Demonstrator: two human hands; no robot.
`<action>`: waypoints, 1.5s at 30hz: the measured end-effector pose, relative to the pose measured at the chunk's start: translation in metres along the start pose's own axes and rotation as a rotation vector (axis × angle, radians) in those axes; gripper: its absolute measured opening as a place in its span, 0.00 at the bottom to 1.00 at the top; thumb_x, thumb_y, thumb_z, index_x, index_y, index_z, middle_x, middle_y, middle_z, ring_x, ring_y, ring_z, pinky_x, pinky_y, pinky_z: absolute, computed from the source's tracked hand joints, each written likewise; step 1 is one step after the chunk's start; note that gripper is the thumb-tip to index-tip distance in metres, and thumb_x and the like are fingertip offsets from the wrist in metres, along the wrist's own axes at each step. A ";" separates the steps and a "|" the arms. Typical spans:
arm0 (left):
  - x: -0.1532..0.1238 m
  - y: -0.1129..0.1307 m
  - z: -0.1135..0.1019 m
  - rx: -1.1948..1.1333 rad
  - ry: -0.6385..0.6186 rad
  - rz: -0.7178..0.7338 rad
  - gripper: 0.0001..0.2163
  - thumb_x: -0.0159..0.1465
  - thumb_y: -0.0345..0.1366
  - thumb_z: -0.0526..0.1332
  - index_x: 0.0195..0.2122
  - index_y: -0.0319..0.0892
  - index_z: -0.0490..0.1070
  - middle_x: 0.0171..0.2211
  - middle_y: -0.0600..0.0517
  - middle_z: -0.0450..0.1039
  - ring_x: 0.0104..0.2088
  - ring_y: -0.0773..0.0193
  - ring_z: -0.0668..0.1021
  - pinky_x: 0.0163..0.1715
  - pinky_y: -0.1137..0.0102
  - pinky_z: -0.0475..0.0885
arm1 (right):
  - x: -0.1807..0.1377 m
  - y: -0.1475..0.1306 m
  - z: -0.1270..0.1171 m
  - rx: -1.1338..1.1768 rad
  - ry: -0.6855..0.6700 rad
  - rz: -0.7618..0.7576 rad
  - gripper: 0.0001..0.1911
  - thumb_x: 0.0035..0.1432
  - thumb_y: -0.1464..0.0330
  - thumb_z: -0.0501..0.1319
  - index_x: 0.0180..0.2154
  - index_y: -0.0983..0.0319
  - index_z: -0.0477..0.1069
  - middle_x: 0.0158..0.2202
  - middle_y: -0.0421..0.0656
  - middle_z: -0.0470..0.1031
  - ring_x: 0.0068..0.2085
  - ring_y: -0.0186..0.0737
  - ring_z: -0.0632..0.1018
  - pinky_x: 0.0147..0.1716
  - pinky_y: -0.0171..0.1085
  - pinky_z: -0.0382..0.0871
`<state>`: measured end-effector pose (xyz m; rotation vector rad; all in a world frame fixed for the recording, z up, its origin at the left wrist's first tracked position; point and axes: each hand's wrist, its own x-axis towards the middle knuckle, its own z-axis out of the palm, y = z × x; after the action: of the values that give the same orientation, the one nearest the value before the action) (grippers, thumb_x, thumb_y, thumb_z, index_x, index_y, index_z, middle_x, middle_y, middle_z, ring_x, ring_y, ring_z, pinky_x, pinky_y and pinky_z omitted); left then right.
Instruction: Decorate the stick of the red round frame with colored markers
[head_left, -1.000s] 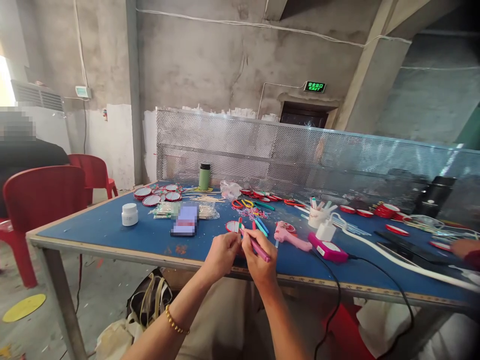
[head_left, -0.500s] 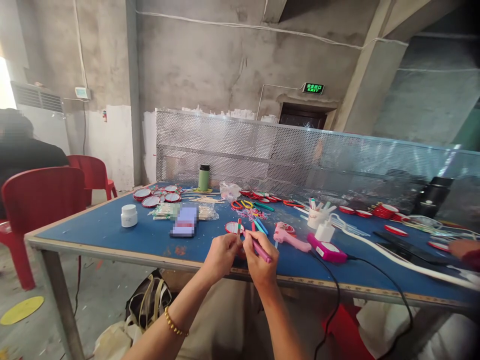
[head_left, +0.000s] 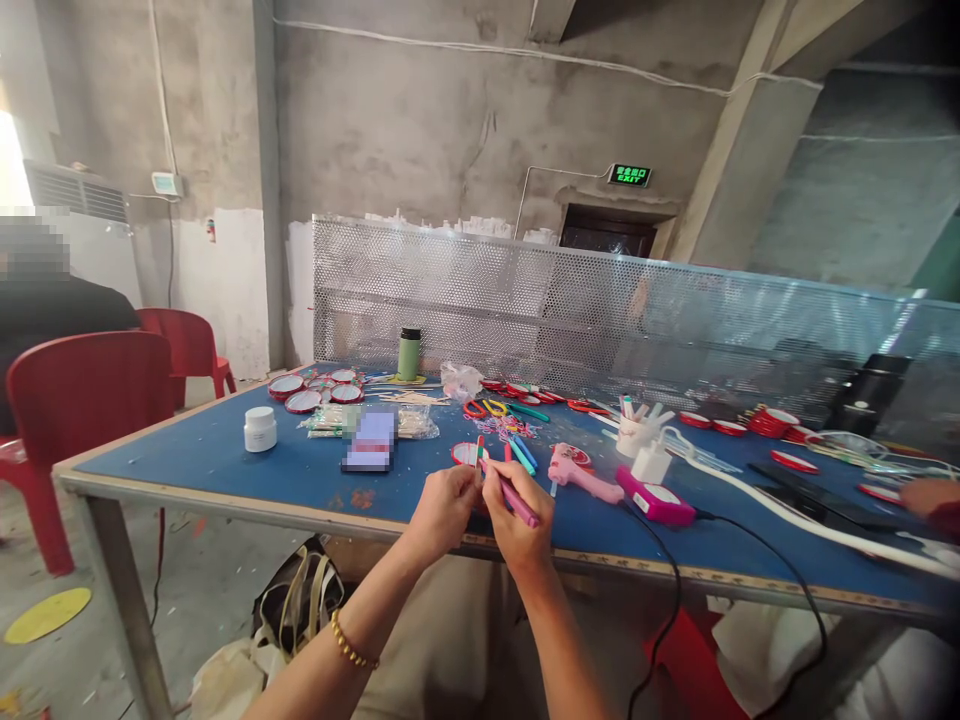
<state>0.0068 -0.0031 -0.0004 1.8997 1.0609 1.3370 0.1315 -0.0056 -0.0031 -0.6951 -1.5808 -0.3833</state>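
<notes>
Near the table's front edge, my left hand (head_left: 442, 510) pinches a small flat stick (head_left: 480, 452) upright, its top coloured red and green. My right hand (head_left: 521, 515) is closed round a pink marker pen (head_left: 519, 503), whose front end points at the stick; whether the tip touches it I cannot tell. Just behind my fingers lies a round red-rimmed disc (head_left: 463, 455) with a white face. Blue and teal marker pens (head_left: 523, 455) and a red pen (head_left: 508, 453) are close beyond my right hand.
A pink glue gun (head_left: 585, 477) lies right of my hands, beside a magenta box (head_left: 656, 497) with a black cable. A phone (head_left: 369, 440), white jar (head_left: 260, 430), green bottle (head_left: 409, 355) and pen cup (head_left: 630, 435) stand or lie around. Another person's hand (head_left: 926, 495) is far right.
My right hand and the pink marker pen have shifted very slightly left, towards the stick. Both hands keep their grip.
</notes>
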 end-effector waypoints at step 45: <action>-0.002 -0.003 -0.002 -0.072 0.003 -0.023 0.13 0.65 0.39 0.52 0.27 0.41 0.70 0.26 0.52 0.79 0.22 0.68 0.72 0.24 0.76 0.62 | -0.007 0.005 -0.004 -0.008 0.046 0.143 0.08 0.65 0.70 0.58 0.32 0.62 0.72 0.25 0.40 0.76 0.24 0.34 0.77 0.26 0.31 0.70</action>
<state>0.0042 -0.0033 -0.0028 1.8283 1.0197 1.3475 0.1382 -0.0061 -0.0099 -0.7951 -1.4773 -0.2987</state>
